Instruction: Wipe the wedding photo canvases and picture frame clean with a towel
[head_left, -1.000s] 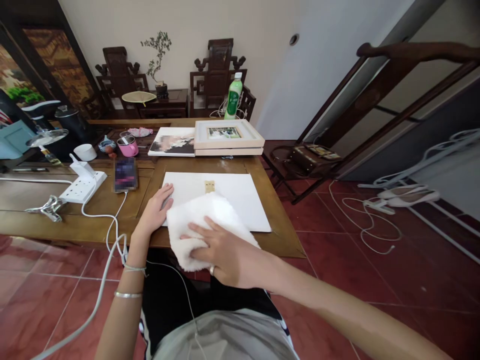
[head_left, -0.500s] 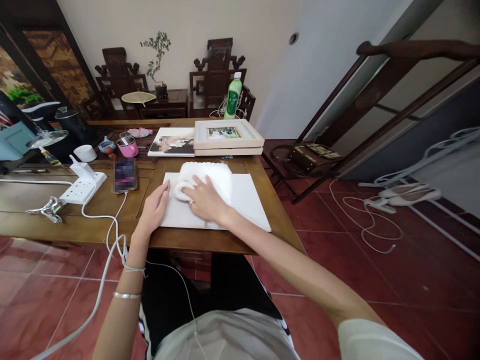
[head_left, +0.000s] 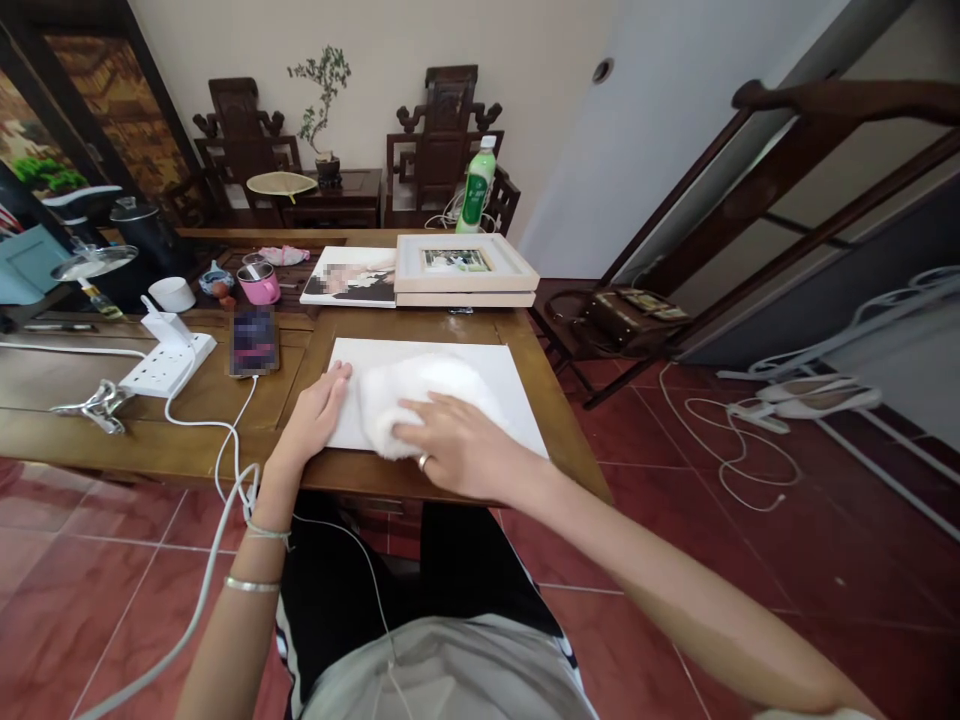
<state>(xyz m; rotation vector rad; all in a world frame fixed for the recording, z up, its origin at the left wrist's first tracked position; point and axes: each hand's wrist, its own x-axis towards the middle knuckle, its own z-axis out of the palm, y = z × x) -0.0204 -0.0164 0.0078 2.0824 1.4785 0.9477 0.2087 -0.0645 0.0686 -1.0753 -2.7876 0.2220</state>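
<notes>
A flat white board lies on the wooden table in front of me. My right hand presses a fluffy white cloth onto the near part of the board, fingers curled over the cloth. My left hand rests with fingers laid flat on the board's left edge, holding it steady. A ring shows on my right hand, and bracelets circle my left wrist.
Behind the board are a stacked wooden picture frame and a photo print. A phone, power strip, pink mug and green bottle are on the table. Cables lie on the red tile floor to the right.
My right hand pushed the cloth from the near edge to the far side of the board, then pulled it back toward me. The left hand stayed on the board's left edge.
</notes>
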